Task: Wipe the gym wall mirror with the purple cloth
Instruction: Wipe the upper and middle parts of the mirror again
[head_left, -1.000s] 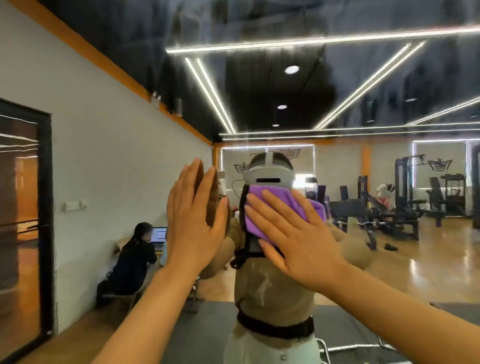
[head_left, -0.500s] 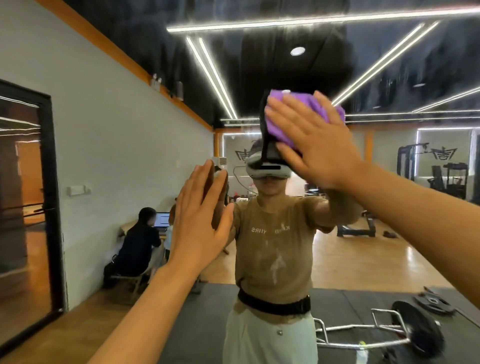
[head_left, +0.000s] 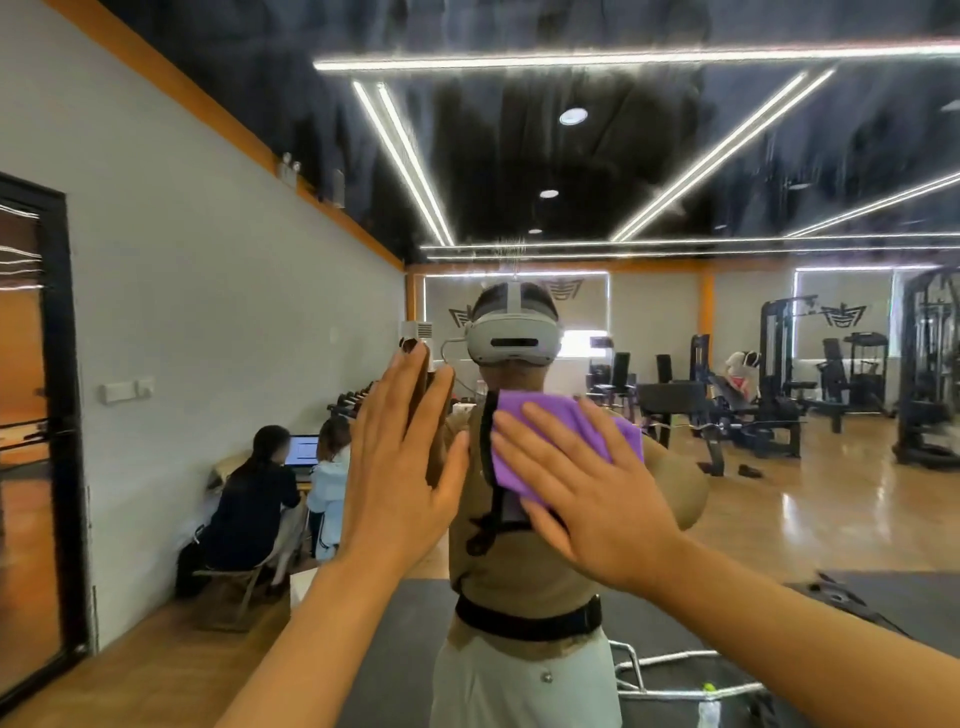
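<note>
The gym wall mirror (head_left: 727, 364) fills nearly the whole view and reflects the room and my own body. My right hand (head_left: 587, 499) lies flat with straight fingers on the purple cloth (head_left: 566, 436) and presses it against the glass at chest height of my reflection. To its left, my left hand (head_left: 400, 467) rests flat on the mirror, fingers straight and pointing up, holding nothing. Part of the cloth is hidden under my right palm.
A dark-framed door (head_left: 36, 441) stands at the left edge. In the reflection, two seated people (head_left: 270, 493) work at a laptop by the white wall, gym machines (head_left: 779, 395) fill the right side, and a barbell frame (head_left: 675, 680) lies on a dark floor mat.
My right hand went up with the cloth to above my reflection's head, then slid back down to chest height. My left hand stayed flat on the glass.
</note>
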